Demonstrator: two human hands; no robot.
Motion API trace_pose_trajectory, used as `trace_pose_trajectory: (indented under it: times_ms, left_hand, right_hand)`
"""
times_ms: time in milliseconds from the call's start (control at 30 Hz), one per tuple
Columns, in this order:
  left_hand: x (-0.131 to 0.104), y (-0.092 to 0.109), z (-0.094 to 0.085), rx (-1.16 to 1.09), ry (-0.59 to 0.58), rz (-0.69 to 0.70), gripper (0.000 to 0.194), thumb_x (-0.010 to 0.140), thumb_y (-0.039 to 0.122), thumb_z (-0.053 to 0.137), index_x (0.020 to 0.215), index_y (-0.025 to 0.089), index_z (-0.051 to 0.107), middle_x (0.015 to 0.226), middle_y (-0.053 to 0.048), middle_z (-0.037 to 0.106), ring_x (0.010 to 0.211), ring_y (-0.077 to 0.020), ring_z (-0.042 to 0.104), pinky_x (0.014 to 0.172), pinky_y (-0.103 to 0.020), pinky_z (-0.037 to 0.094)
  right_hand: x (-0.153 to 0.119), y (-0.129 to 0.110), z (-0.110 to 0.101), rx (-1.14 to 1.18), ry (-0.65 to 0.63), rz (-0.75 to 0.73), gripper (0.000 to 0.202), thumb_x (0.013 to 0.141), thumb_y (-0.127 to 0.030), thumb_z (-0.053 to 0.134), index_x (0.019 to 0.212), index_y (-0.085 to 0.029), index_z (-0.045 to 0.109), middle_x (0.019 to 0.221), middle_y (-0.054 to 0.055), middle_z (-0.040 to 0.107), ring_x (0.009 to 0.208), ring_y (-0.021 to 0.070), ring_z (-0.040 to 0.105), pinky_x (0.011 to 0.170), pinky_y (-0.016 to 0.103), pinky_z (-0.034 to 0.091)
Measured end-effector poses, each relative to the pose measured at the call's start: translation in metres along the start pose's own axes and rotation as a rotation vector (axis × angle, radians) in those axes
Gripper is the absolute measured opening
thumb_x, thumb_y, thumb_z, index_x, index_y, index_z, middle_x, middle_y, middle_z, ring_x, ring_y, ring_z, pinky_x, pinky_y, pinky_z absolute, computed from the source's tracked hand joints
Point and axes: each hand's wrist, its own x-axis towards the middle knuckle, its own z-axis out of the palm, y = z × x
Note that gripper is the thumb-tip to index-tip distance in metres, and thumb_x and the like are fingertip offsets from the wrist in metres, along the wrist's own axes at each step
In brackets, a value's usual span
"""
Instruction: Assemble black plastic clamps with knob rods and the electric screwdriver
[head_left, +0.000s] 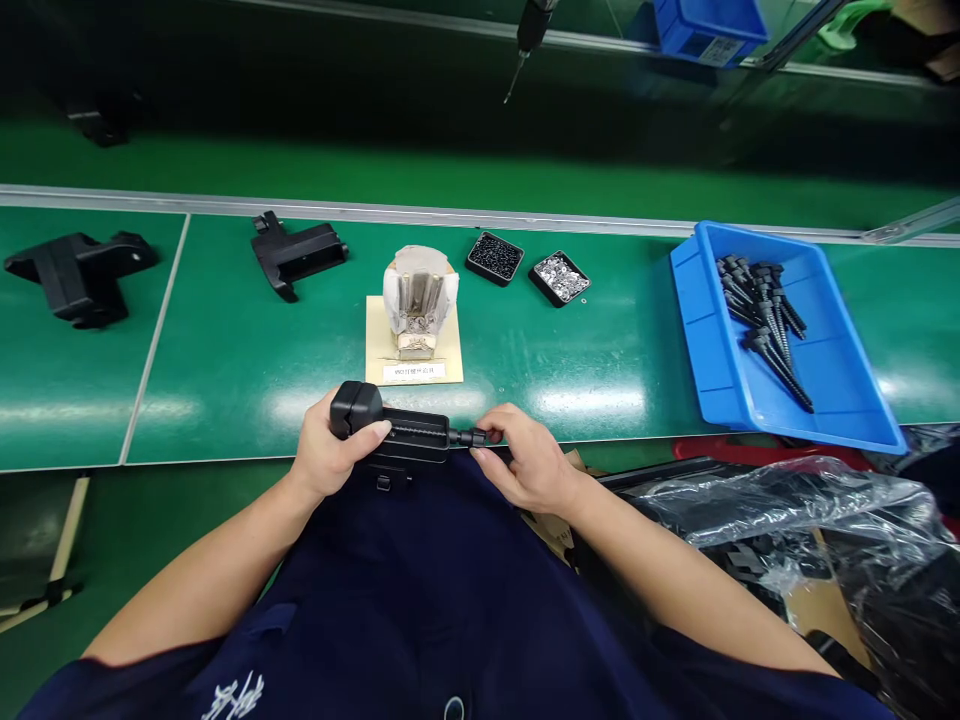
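Note:
In front of my body, my left hand (330, 446) is wrapped round the thick rounded end of a black plastic bracket (427, 425), its thumb lying along the top. A black threaded rod (414, 431) runs lengthwise in the bracket's channel, and its knob end (471, 437) sticks out on the right. My right hand (529, 458) pinches that knob between thumb and fingers. Just beyond the bracket stands a pale fixture (421, 295) on a cream base plate (375, 340) with a printed label.
Two similar black brackets (300, 255) (82, 278) lie to the left. Small black trays hold black screws (495, 257) and silvery washers or nuts (561, 277). At right, a blue bin (847, 400) contains several threaded rods (765, 300). A screwdriver (532, 30) hangs overhead; plastic-wrapped parts (810, 500) sit below right.

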Motion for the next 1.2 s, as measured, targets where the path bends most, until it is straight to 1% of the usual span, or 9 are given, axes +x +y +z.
trace_pose_trajectory:
  times_ms: [100, 300, 433, 567, 633, 833, 1000, 1133, 1200]
  left_hand:
    - [0.0, 0.003, 0.003, 0.017, -0.01, -0.015, 0.038, 0.073, 0.044, 0.08, 0.09, 0.013, 0.067, 0.09, -0.008, 0.07, 0.079, -0.0192, 0.065, 0.071, -0.029, 0.053]
    - [-0.001, 0.003, 0.002, 0.005, -0.002, -0.032, 0.039, 0.072, 0.046, 0.079, 0.091, 0.014, 0.067, 0.09, -0.008, 0.07, 0.079, -0.0196, 0.065, 0.072, -0.03, 0.054]
    - [-0.002, -0.002, 0.0, -0.008, -0.013, -0.018, 0.036, 0.074, 0.042, 0.079, 0.091, 0.013, 0.067, 0.089, -0.008, 0.069, 0.079, -0.0188, 0.064, 0.071, -0.029, 0.053]
    - [-0.002, -0.006, -0.001, -0.018, -0.011, -0.007, 0.035, 0.076, 0.041, 0.079, 0.093, 0.014, 0.066, 0.091, -0.008, 0.068, 0.081, -0.0184, 0.063, 0.073, -0.029, 0.053]
    - [-0.001, -0.009, -0.001, -0.015, -0.006, -0.01, 0.036, 0.076, 0.043, 0.079, 0.094, 0.014, 0.066, 0.092, -0.008, 0.068, 0.082, -0.0189, 0.064, 0.075, -0.029, 0.053]
    - [-0.001, -0.013, -0.003, -0.023, 0.007, -0.011, 0.036, 0.077, 0.042, 0.079, 0.093, 0.014, 0.065, 0.091, -0.008, 0.067, 0.081, -0.0185, 0.064, 0.073, -0.029, 0.053]
    - [-0.002, -0.01, -0.002, -0.037, 0.01, -0.011, 0.034, 0.077, 0.04, 0.079, 0.093, 0.013, 0.067, 0.091, -0.007, 0.067, 0.08, -0.018, 0.063, 0.073, -0.029, 0.052]
    - [-0.002, -0.01, -0.001, -0.051, 0.002, -0.007, 0.033, 0.077, 0.039, 0.08, 0.093, 0.013, 0.066, 0.09, -0.007, 0.067, 0.08, -0.0183, 0.063, 0.073, -0.029, 0.051]
    - [-0.003, -0.011, -0.001, -0.061, 0.008, -0.007, 0.033, 0.077, 0.039, 0.08, 0.093, 0.014, 0.067, 0.09, -0.007, 0.067, 0.08, -0.0183, 0.063, 0.073, -0.029, 0.051]
  right_hand:
    - [0.0, 0.005, -0.002, -0.069, -0.061, -0.02, 0.02, 0.102, -0.024, 0.039, 0.089, -0.021, 0.054, 0.073, 0.003, 0.059, 0.066, 0.017, 0.055, 0.065, 0.031, 0.044]
    - [0.0, 0.008, -0.002, -0.017, -0.086, -0.056, 0.025, 0.097, -0.042, 0.055, 0.108, -0.019, 0.053, 0.092, 0.008, 0.063, 0.076, 0.0198, 0.058, 0.067, 0.032, 0.048]
    - [-0.001, 0.008, -0.001, -0.041, -0.139, -0.034, 0.03, 0.105, -0.032, 0.033, 0.085, -0.021, 0.052, 0.07, 0.002, 0.055, 0.062, 0.0162, 0.051, 0.06, 0.03, 0.04]
    - [0.0, 0.006, -0.001, 0.049, -0.077, 0.016, 0.027, 0.099, -0.041, 0.05, 0.111, -0.018, 0.053, 0.09, 0.007, 0.063, 0.067, 0.0155, 0.057, 0.062, 0.03, 0.045]
    - [0.001, 0.003, -0.002, 0.038, -0.07, 0.019, 0.024, 0.096, -0.038, 0.054, 0.109, -0.019, 0.052, 0.088, 0.006, 0.062, 0.068, 0.016, 0.057, 0.062, 0.03, 0.046]
    - [0.001, -0.006, -0.001, 0.373, -0.199, 0.372, 0.028, 0.104, -0.044, 0.039, 0.102, -0.02, 0.054, 0.067, -0.001, 0.06, 0.054, 0.0129, 0.055, 0.057, 0.028, 0.046]
    - [0.0, -0.013, 0.0, 0.42, -0.01, 0.315, 0.037, 0.089, -0.047, 0.068, 0.112, -0.021, 0.054, 0.106, 0.01, 0.066, 0.089, 0.019, 0.066, 0.076, 0.033, 0.055]
    - [0.0, -0.013, 0.0, 0.416, -0.074, 0.398, 0.026, 0.099, -0.045, 0.054, 0.111, -0.021, 0.056, 0.081, 0.002, 0.063, 0.07, 0.0146, 0.062, 0.068, 0.03, 0.054]
    - [0.0, -0.014, 0.0, 0.414, -0.029, 0.352, 0.026, 0.096, -0.044, 0.06, 0.107, -0.021, 0.056, 0.087, 0.004, 0.063, 0.077, 0.0158, 0.063, 0.076, 0.032, 0.056]
